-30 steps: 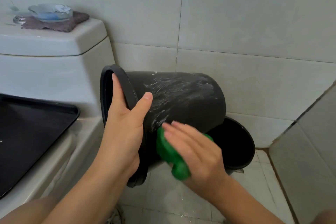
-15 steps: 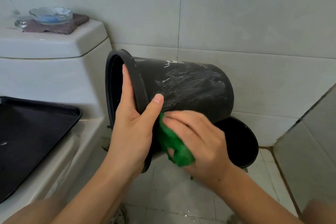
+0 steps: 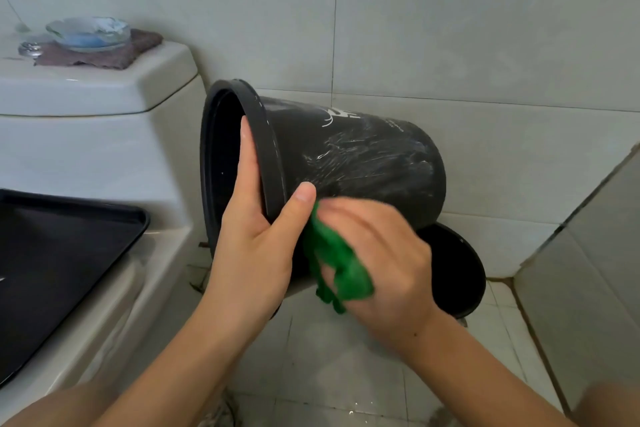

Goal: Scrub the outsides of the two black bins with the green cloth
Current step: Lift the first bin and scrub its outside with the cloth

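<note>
Two black bins are recorded. One black plastic bin (image 3: 346, 163) is held on its side at the centre of the view, its open mouth turned toward nine o'clock and its base toward three o'clock; white soapy streaks and a white printed mark are seen on its upper wall. Its rim is gripped by the left hand (image 3: 256, 246), fingers curled inside the mouth and thumb laid on the outer wall. A green cloth (image 3: 337, 263) is pressed against the lower wall of this bin, at five o'clock from the rim, and is clutched by the right hand (image 3: 384, 260), whose fingers are blurred but curled over the cloth. The second black bin (image 3: 457, 270) is stood upright on the tiled floor (image 3: 329, 374), at four o'clock from the first and partly hidden behind it. At nine o'clock a white toilet cistern (image 3: 86, 135) is noted, with a glass dish (image 3: 88, 33) on a folded brown cloth (image 3: 104, 57) on its lid. A black tray (image 3: 52, 253) is lodged at eight o'clock.
</note>
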`<action>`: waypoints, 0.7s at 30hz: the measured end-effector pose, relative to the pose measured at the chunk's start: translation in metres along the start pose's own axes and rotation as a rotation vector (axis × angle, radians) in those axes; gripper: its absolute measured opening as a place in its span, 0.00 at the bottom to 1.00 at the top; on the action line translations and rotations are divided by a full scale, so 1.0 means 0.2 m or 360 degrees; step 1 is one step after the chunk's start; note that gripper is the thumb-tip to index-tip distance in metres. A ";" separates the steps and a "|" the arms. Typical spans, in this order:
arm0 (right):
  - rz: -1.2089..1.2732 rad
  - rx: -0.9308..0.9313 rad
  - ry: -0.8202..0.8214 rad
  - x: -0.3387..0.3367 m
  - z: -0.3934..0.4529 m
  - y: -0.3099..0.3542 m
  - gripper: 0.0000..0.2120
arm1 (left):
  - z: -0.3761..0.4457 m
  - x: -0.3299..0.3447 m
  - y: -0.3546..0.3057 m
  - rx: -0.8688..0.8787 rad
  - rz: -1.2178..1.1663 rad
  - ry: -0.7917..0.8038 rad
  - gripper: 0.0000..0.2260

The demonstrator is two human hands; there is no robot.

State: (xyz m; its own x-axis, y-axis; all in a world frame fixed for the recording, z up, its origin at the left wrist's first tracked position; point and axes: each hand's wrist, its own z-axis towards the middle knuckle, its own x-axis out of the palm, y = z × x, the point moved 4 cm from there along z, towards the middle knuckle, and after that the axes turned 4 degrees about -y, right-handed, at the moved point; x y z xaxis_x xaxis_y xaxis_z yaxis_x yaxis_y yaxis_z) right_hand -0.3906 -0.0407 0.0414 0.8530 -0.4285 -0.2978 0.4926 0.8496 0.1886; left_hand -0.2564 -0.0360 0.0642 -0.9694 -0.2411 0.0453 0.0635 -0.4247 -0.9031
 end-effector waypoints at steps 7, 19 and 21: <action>0.0032 0.0190 -0.0098 -0.01 0.02 0.00 0.13 | -0.03 0.04 0.00 0.0036 0.0067 0.0017 0.35; 0.0136 0.0291 -0.0074 -0.02 0.05 -0.04 0.13 | -0.07 0.05 0.02 0.0067 0.0181 0.0061 0.30; 0.0194 0.0201 -0.0044 0.00 0.02 0.02 0.13 | -0.06 0.04 0.04 0.0010 0.0147 0.0037 0.30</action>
State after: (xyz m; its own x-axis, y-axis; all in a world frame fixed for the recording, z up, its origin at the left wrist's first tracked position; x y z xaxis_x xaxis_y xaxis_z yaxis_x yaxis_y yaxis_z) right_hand -0.3883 -0.0377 0.0456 0.9113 -0.3345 -0.2400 0.4015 0.8510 0.3385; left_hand -0.2665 -0.0306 0.0512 -0.9646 -0.2592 -0.0479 0.1541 -0.4071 -0.9003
